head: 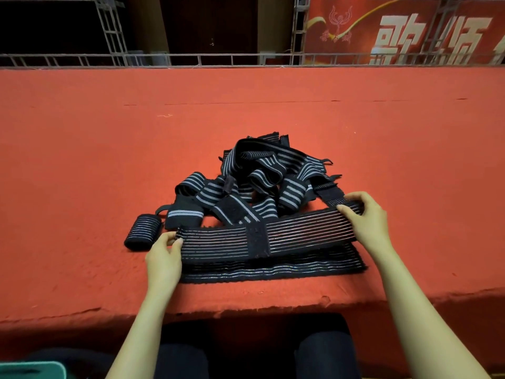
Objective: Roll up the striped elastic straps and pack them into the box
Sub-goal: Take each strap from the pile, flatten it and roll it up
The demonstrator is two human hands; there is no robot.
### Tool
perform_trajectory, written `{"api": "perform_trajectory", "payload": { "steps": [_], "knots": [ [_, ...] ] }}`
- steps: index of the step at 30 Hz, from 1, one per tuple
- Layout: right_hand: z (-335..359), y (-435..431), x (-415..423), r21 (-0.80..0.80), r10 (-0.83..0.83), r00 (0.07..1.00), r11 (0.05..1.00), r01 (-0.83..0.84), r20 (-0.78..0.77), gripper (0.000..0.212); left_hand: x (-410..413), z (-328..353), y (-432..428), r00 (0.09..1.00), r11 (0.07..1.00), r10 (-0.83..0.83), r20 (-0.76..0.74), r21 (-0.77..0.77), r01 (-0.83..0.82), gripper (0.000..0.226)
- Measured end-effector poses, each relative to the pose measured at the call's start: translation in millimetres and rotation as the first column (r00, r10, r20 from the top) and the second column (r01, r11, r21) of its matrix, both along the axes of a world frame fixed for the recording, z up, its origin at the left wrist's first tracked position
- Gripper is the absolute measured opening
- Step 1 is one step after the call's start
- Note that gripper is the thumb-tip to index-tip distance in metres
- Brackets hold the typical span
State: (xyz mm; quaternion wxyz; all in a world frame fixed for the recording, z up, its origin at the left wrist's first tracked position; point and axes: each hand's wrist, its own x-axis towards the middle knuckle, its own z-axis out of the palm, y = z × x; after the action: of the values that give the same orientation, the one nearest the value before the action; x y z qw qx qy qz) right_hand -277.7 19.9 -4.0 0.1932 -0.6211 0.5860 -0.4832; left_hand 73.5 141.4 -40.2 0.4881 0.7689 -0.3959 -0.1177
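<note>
A long black strap with thin pale stripes (295,233) lies stretched across the red surface near the front edge, over another flat strap (273,270). My left hand (164,254) pinches its left end. My right hand (367,217) grips its right end. Behind it sits a tangled heap of black straps with broad grey stripes (254,181). One rolled-up strap (142,232) lies just left of my left hand. No box is in view.
The red felt-covered surface (109,160) stretches wide on both sides and far back to a metal truss rail (246,60). A red banner (410,31) hangs behind. My knees are below the front edge; a teal object (32,370) shows at bottom left.
</note>
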Motion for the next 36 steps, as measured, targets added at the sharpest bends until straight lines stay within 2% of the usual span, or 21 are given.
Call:
{"api": "perform_trajectory", "payload": {
  "steps": [2, 6, 11, 15, 21, 26, 29, 31, 34, 36],
  "knots": [
    [-4.2, 2.1, -3.0, 0.053, -0.006, 1.000, 0.999, 0.007, -0.015, 0.019, -0.4, -1.5, 2.8, 0.998, 0.999, -0.007, 0.056, 0.032, 0.005, 0.023],
    [-25.6, 6.9, -7.7, 0.214, 0.037, 0.988, 0.977, -0.004, -0.150, 0.016, 1.3, -5.4, 10.0, 0.979, 0.990, -0.018, 0.202, 0.143, -0.011, 0.020],
    [-50.2, 13.2, -9.9, 0.301, -0.009, 0.959, 0.949, 0.098, -0.284, 0.016, -1.1, -9.7, 16.0, 0.964, 0.971, -0.035, 0.263, 0.238, -0.029, 0.023],
    [-57.3, 17.1, -8.0, 0.264, -0.062, 0.911, 0.947, 0.182, -0.407, 0.011, -2.4, -10.3, 19.3, 0.961, 0.977, -0.034, 0.273, 0.213, -0.026, 0.022],
    [-59.3, 19.7, -0.6, 0.193, -0.164, 0.889, 0.944, 0.267, -0.428, 0.009, 0.0, -7.6, 21.0, 0.955, 0.966, 0.004, 0.295, 0.246, -0.080, 0.019],
    [-63.6, 21.4, 12.8, 0.049, -0.190, 0.744, 0.957, 0.287, -0.640, 0.023, 0.5, -7.6, 21.1, 0.948, 0.961, 0.009, 0.317, 0.260, -0.096, 0.016],
    [-65.0, 34.1, 35.9, 0.004, -0.161, 0.751, 0.977, 0.213, -0.640, 0.024, -0.9, -7.9, 21.7, 0.946, 0.960, 0.009, 0.325, 0.263, -0.099, 0.017],
    [-67.3, 47.2, 58.3, 0.017, -0.081, 0.765, 0.993, 0.120, -0.638, 0.024, -1.7, -7.8, 22.3, 0.946, 0.958, 0.012, 0.323, 0.269, -0.104, 0.018],
    [-70.4, 66.7, 94.7, 0.046, 0.140, 0.793, 0.989, -0.140, -0.592, 0.031, -2.2, -7.7, 22.4, 0.950, 0.955, 0.014, 0.313, 0.279, -0.106, 0.019],
    [-68.1, 75.5, 118.9, 0.113, 0.352, 0.773, 0.931, -0.347, -0.527, 0.050, -2.0, -6.9, 23.4, 0.953, 0.955, 0.014, 0.301, 0.278, -0.102, 0.020]
  ]
}}
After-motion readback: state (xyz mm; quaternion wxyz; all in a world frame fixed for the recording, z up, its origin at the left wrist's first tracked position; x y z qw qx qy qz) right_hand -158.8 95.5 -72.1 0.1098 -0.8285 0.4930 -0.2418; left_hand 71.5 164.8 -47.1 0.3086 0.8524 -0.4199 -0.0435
